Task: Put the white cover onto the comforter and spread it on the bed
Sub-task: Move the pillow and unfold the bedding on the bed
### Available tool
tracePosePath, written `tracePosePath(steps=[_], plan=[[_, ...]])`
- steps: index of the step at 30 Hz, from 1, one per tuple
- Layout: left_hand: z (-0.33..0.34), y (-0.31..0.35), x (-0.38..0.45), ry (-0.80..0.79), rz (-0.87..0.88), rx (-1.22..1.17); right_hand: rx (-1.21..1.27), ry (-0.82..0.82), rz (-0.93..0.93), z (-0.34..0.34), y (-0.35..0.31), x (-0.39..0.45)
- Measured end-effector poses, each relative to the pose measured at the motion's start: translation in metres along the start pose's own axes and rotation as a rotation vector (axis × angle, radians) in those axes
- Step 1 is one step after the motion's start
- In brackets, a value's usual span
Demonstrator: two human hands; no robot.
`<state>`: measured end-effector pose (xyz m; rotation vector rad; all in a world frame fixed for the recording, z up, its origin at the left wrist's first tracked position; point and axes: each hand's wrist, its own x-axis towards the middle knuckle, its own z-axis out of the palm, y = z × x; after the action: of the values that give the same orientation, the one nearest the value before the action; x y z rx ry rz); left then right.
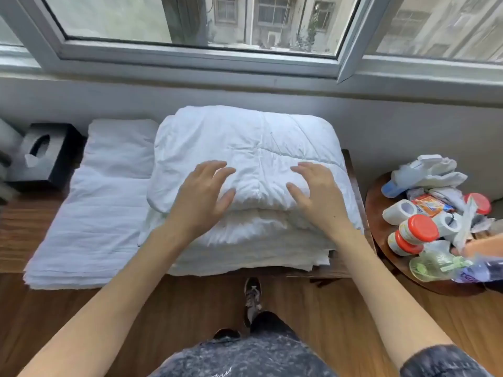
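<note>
A folded white comforter (245, 148), quilted and thick, is seen stacked on further folded white bedding (245, 251) on a low wooden bench (351, 170) set against the wall below a window (190, 20). Both hands are placed over the near part of the comforter's top: the left hand (202, 197) is held with its fingers spread and only slightly bent, the fingertips at the fabric, and the right hand (317, 194) is held the same way just beside it, a strip of comforter being left between the two. Nothing is gripped by either hand; whether the palms press on the cloth or are poised just above it cannot be told. To the left of the stack, a flat folded white cover (95, 208) is laid on the same wooden surface, touching the stack's side. Further left, a black tissue box (40, 156) is found near the wall. On the right, a round wooden table (386, 257) is loaded with white bottles with orange caps (416, 232), rolls of tape, crumpled white cloth and plastic wrappers. Below, a wooden floor (313, 308), one shoe (253, 297) and dark speckled clothing are shown.
</note>
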<state>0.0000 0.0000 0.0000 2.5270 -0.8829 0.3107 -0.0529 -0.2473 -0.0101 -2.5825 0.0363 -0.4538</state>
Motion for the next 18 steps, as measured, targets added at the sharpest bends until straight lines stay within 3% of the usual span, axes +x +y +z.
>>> tracePosePath(steps=[6,13,18], plan=[[0.035,-0.07,0.055,-0.158,-0.339,0.049,-0.132,-0.091,0.326,0.023,0.083,0.059],[0.06,-0.116,0.072,-0.191,-0.576,0.107,0.022,-0.039,0.532,0.051,0.125,0.057],[0.08,-0.131,0.064,-0.229,-0.845,-0.149,0.225,-0.046,0.741,0.062,0.138,0.055]])
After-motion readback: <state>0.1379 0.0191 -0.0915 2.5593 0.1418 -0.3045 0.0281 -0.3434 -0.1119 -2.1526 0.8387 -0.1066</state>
